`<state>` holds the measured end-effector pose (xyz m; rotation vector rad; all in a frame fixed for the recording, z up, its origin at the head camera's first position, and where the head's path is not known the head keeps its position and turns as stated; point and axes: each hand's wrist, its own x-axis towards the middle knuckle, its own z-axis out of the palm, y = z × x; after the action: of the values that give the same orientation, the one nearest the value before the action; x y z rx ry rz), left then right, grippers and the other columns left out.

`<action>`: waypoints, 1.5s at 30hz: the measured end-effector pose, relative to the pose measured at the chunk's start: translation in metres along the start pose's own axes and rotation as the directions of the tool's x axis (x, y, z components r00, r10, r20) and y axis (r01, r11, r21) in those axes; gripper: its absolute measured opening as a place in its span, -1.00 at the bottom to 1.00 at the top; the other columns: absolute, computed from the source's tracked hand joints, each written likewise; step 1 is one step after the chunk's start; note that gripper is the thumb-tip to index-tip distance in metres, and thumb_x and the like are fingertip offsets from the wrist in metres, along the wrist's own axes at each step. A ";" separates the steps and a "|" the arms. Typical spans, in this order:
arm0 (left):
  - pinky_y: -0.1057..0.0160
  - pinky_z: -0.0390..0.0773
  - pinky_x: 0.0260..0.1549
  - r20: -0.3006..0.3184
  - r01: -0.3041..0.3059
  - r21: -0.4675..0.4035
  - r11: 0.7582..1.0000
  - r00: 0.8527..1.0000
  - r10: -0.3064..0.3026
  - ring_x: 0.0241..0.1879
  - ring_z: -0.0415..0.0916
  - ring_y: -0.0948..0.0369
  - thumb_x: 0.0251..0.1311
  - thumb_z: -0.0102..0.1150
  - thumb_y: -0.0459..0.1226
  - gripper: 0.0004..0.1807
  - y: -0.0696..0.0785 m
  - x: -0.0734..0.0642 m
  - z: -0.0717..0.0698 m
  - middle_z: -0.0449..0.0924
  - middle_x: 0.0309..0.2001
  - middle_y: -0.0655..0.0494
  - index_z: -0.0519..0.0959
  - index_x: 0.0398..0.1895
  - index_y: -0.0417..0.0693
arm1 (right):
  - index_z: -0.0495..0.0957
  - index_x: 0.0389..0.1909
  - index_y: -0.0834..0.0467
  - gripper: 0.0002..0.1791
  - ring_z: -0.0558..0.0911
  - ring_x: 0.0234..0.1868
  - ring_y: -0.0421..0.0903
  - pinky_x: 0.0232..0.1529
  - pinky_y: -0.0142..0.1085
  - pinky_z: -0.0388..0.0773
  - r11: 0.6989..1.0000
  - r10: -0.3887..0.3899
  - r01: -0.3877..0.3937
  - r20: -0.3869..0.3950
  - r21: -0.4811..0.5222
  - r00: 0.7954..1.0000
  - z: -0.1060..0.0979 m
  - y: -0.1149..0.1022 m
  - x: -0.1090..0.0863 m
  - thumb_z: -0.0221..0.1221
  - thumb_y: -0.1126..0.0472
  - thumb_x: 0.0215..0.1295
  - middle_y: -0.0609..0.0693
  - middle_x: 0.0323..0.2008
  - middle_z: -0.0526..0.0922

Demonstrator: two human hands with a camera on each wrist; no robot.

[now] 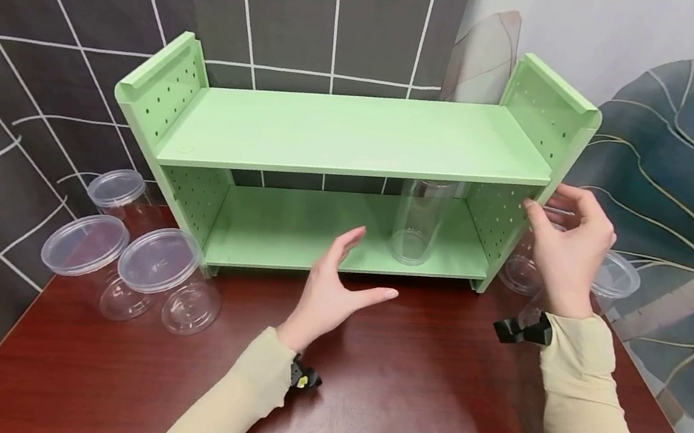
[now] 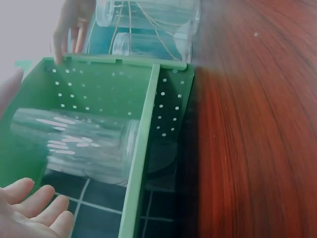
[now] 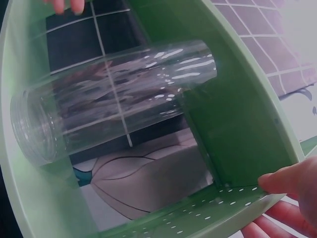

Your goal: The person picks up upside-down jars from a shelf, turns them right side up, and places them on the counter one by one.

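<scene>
A green two-tier shelf rack (image 1: 359, 132) with perforated side panels stands on the table. Toward the right of its lower tier stands a tall clear plastic jar (image 1: 416, 227), its top partly hidden by the upper shelf; the jar (image 3: 119, 99) also shows in the right wrist view. My right hand (image 1: 568, 242) grips the front edge of the right side panel, thumb (image 3: 282, 181) on the inner side and fingers outside. My left hand (image 1: 338, 294) hovers before the lower shelf, thumb and fingers spread apart, holding nothing; the left wrist view shows its fingers (image 2: 42, 206) near the jar.
Three lidded clear jars, including one in front (image 1: 158, 262), stand left of the rack. Other clear jars, one with a pale lid (image 1: 617, 276), stand to the right, partly behind my right hand. Behind the rack hangs a dark gridded backdrop (image 1: 295, 22). The table (image 1: 400, 404) is reddish-brown wood.
</scene>
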<state>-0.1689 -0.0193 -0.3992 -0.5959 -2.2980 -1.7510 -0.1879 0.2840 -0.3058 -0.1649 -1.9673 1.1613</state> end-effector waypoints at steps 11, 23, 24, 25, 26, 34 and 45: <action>0.13 0.36 0.34 -0.036 0.111 -0.040 0.993 0.993 -0.112 0.40 0.28 0.23 -0.08 0.63 0.05 0.09 -0.007 0.039 0.036 0.32 0.46 0.07 0.25 0.53 0.04 | 0.71 0.04 0.20 -0.66 0.66 -0.26 -0.35 -0.16 -0.53 0.62 1.000 -0.009 0.009 -0.014 0.017 1.000 -0.004 -0.017 -0.008 0.40 0.31 0.21 -0.09 -0.21 0.72; 0.15 0.47 0.22 -0.018 0.203 0.100 0.974 0.979 -0.202 0.34 0.36 0.08 -0.01 0.62 -0.04 0.10 -0.014 0.066 0.057 0.34 0.44 0.00 0.20 0.55 -0.10 | 0.71 0.07 0.10 -0.61 0.67 -0.25 -0.35 -0.18 -0.54 0.61 1.000 -0.001 0.001 0.001 -0.002 1.000 0.002 0.012 0.002 0.44 0.25 0.20 -0.10 -0.19 0.72; 0.15 0.48 0.21 -0.019 0.206 0.125 0.971 0.979 -0.205 0.33 0.37 0.08 -0.01 0.61 -0.04 0.09 -0.015 0.067 0.058 0.35 0.43 0.00 0.20 0.55 -0.10 | 0.71 0.07 0.11 -0.62 0.67 -0.25 -0.35 -0.17 -0.54 0.61 1.000 0.000 0.000 0.001 -0.003 1.000 0.002 0.012 0.002 0.44 0.25 0.20 -0.10 -0.19 0.72; 0.16 0.49 0.20 -0.020 0.208 0.146 0.967 0.978 -0.208 0.32 0.38 0.08 0.00 0.61 -0.04 0.09 -0.016 0.069 0.060 0.35 0.43 0.00 0.20 0.55 -0.11 | 0.71 0.07 0.12 -0.62 0.67 -0.24 -0.35 -0.17 -0.53 0.61 1.000 0.003 -0.003 0.001 -0.006 1.000 0.001 0.012 0.002 0.44 0.25 0.20 -0.10 -0.18 0.72; 0.16 0.51 0.18 -0.023 0.211 0.166 0.963 0.977 -0.210 0.30 0.40 0.08 0.00 0.61 -0.04 0.09 -0.016 0.071 0.061 0.37 0.41 0.00 0.20 0.55 -0.11 | 0.71 0.07 0.12 -0.62 0.66 -0.24 -0.35 -0.16 -0.53 0.61 1.000 0.007 -0.007 0.001 -0.005 1.000 0.001 0.012 0.002 0.44 0.25 0.20 -0.10 -0.18 0.72; 0.16 0.54 0.15 -0.015 0.190 0.194 0.962 0.982 -0.191 0.19 0.51 0.08 0.03 0.60 -0.09 0.04 -0.012 0.077 0.063 0.53 0.26 -0.04 0.21 0.54 -0.11 | 0.70 0.08 0.15 -0.61 0.65 -0.22 -0.33 -0.12 -0.50 0.62 1.000 0.023 -0.023 -0.003 -0.006 1.000 0.003 0.008 0.002 0.43 0.27 0.21 -0.06 -0.15 0.72; 0.27 0.57 0.06 -0.045 0.157 0.117 0.981 0.987 -0.153 0.06 0.52 0.12 -0.05 0.64 -0.08 -0.09 -0.017 0.043 0.039 0.52 0.11 0.04 0.40 0.38 -0.08 | 0.70 0.09 0.14 -0.62 0.65 -0.22 -0.34 -0.12 -0.51 0.62 1.000 0.013 -0.013 -0.001 -0.015 1.000 0.002 0.010 0.000 0.41 0.24 0.23 -0.03 -0.13 0.72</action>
<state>-0.2110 0.0230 -0.4089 -0.3705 -2.4625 -1.6571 -0.1924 0.2882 -0.3141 -0.1862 -1.9772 1.1554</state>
